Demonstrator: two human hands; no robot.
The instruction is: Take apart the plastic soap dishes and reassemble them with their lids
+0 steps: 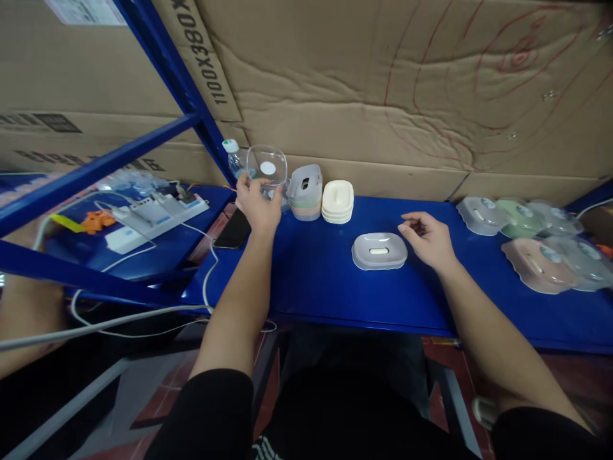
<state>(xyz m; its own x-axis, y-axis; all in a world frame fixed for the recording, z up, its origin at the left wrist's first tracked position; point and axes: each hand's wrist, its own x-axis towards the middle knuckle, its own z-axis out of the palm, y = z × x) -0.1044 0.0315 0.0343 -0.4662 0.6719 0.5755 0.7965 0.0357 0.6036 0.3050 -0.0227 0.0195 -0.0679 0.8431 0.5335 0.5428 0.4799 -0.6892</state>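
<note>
Black sleeves frame the near edge, with bare forearms reaching over a blue table. The left hand grips a clear lid by its lower edge; the right hand is empty, half open, fingers loosely curled. Just beside its fingertips, a pale lilac dish lies flat on the table, a white bar (rather like a small bar of soap) in its middle. The lid could slip, as only fingertips seem to hold its smooth rim, or it could tip the bottle close behind it. A stray right finger could nudge the dish.

Counted: one held lid, one lone dish, one bottle, one dark phone, one stack of mixed-colour trays, one stack of cream pieces, and five lidded containers at far right. Layers within the stacks are too blurred to count.
</note>
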